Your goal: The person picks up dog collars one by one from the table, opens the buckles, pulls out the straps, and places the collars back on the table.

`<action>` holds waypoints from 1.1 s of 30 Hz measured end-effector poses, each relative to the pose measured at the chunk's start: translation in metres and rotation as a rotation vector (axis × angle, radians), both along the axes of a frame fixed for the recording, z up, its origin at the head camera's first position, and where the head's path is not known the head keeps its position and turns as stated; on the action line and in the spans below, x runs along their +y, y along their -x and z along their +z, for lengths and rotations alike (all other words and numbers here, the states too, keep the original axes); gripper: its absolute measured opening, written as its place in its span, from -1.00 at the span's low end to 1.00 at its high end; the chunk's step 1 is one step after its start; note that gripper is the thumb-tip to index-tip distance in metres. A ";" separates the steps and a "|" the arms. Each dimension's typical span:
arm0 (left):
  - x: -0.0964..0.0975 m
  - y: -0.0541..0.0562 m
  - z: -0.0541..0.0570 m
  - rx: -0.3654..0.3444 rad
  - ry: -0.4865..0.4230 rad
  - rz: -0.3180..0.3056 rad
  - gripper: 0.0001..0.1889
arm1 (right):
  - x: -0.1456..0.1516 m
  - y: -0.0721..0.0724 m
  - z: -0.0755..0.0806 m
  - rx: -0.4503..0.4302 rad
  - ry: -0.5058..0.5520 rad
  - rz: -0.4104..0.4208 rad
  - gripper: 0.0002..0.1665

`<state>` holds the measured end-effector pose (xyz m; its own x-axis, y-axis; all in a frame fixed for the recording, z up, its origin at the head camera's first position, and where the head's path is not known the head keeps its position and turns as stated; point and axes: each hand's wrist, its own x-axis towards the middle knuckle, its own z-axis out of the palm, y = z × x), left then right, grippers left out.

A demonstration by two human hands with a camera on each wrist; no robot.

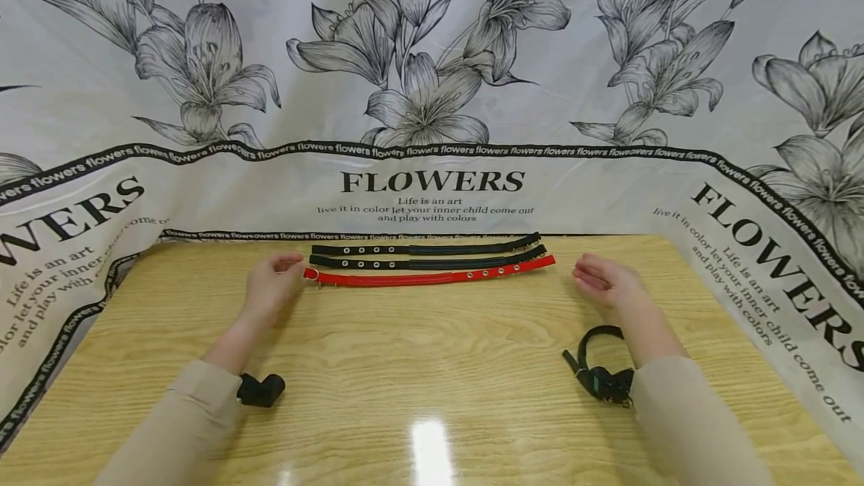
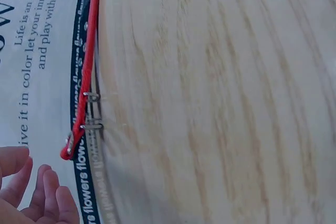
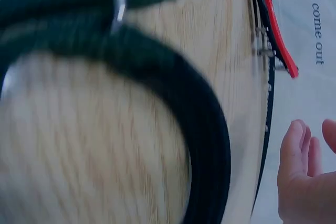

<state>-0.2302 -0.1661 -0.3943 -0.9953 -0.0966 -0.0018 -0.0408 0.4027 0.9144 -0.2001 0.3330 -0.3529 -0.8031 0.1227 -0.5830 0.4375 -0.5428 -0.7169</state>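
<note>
A red collar [image 1: 405,280] with metal eyelets and a D-ring lies lengthwise at the far side of the table. Behind it, two black collars [image 1: 459,250] run parallel, one beyond the other. My left hand [image 1: 270,287] is at the red collar's left end; the left wrist view shows its fingers [image 2: 50,192] loosely bent, apart from the red collar [image 2: 88,61]. Past the collars' right ends, my right hand [image 1: 610,282] holds nothing, fingers nearly straight. A black collar fastened into a loop [image 1: 589,337] is by my right wrist, large and blurred in the right wrist view.
The wooden table [image 1: 432,351] meets a white flower-printed cloth [image 1: 432,126] just behind the collars. That cloth also borders both sides. A small black device [image 1: 262,390] is at my left wrist, and a dark one [image 1: 607,382] at the right.
</note>
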 end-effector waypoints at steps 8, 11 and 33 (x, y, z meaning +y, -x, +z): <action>0.012 -0.008 0.012 0.178 0.132 -0.094 -0.77 | 0.033 -0.022 0.001 0.121 -0.270 0.275 -0.67; 0.024 -0.012 0.015 0.210 0.160 -0.176 -0.80 | 0.044 -0.032 0.001 0.179 -0.497 0.411 -0.75; 0.178 -0.045 0.004 -0.157 -0.019 -0.704 -0.75 | 0.102 -0.100 -0.018 0.065 -0.798 0.613 -0.78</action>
